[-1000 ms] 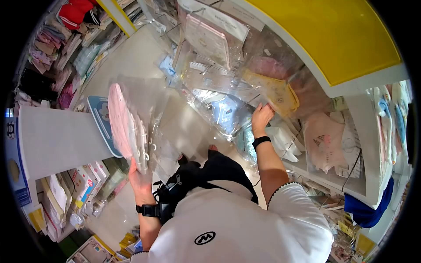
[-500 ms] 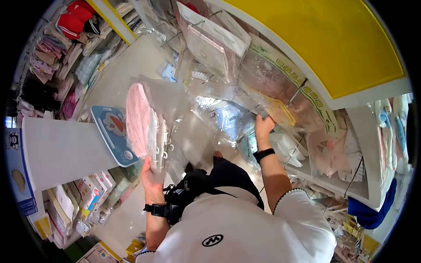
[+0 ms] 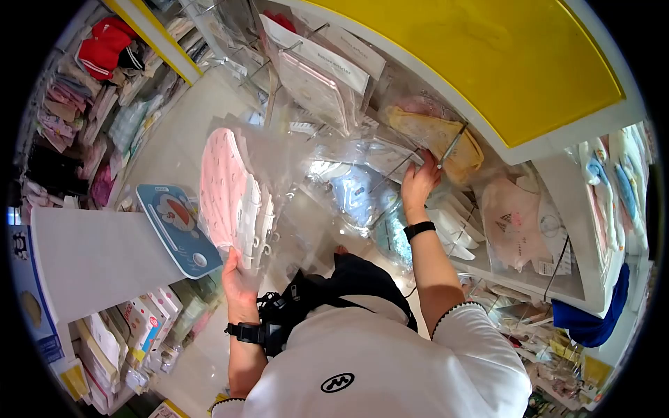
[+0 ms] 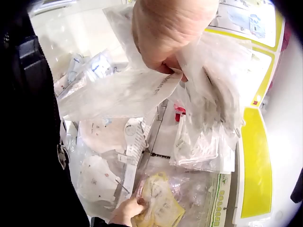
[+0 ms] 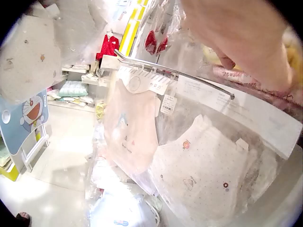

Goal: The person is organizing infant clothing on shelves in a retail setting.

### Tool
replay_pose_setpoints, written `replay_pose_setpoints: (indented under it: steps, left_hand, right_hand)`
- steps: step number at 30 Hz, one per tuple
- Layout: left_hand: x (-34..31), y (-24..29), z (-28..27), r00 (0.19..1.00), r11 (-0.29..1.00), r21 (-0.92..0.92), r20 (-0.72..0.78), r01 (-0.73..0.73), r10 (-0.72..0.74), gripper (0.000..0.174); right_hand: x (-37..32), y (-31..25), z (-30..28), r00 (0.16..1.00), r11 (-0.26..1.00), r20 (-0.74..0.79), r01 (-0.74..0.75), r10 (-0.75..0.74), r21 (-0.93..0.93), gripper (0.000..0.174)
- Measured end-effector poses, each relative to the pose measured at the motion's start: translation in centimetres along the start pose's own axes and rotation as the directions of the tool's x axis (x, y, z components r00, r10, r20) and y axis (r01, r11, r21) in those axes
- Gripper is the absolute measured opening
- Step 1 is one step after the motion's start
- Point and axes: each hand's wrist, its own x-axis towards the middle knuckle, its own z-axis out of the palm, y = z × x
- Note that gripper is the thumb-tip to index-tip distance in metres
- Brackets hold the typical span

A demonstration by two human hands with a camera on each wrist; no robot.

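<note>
My left hand (image 3: 239,273) grips the lower end of a stack of clear-bagged pink garments (image 3: 224,182) with white plastic hooks, held out over the aisle. In the left wrist view that hand (image 4: 173,28) pinches the crinkled bags (image 4: 208,90) at one end. At the rack, my right hand (image 3: 419,187) reaches to the edge of a bagged yellow garment (image 3: 453,150), close by a metal peg (image 3: 453,145). The right hand's fingertips are partly hidden in the right wrist view, and I cannot tell whether they pinch the bag.
Bagged peach (image 5: 130,127) and white dotted bibs (image 5: 201,175) hang below a metal rod (image 5: 175,73). Blue bagged clothing (image 3: 357,194) hangs lower on the rack. A blue cartoon board (image 3: 178,230) leans at a white counter (image 3: 104,258). A yellow-topped shelf panel (image 3: 481,56) juts overhead.
The yellow garment, nearly edge-on half a second ago, now shows its broad face beside the peg. My right hand has shifted slightly up the rack. The left hand still holds the pink stack.
</note>
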Motion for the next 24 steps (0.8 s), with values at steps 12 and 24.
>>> replay_pose_setpoints:
  steps: [12,24]
  left_hand:
    - [-1.2,0.5,-2.3,0.990,0.991,-0.019,-0.061,-0.131,0.129,0.042]
    - [-1.7,1.1,-2.3,0.988,0.990,-0.121,0.127,-0.067,0.083,0.038]
  right_hand:
    - [-1.6,0.9,1.5,0.996,0.941,0.072,-0.018,0.045,-0.337,0.053]
    - [-1.3,2.2,3.2,0.957,0.908,-0.065,-0.289,0.282,-0.302,0.060]
